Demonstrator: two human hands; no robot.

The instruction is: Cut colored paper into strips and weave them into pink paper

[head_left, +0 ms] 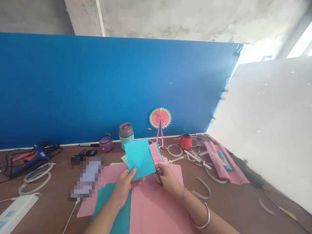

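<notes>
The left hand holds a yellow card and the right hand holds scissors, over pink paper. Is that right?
Not quite: the head view shows the card is turquoise, not yellow. The left hand holds it, the right hand holds scissors, over pink paper.

Pixelated grey-white patch (87,178) on the brown wooden table (231,201) masks whatever lies there; same for the smaller blurred dark block (77,160) behind it. Thin black tool (159,178) in right hand (168,177): only a short bit shows, the rest is behind the fingers and the turquoise paper card (139,158). Fingers of left hand (124,185) hidden behind that card. Teal paper sheet (120,214) and both forearms cut off at the bottom edge. White power strip (14,209) cut off at the left. Small dark items (88,152) too small to tell.
</notes>
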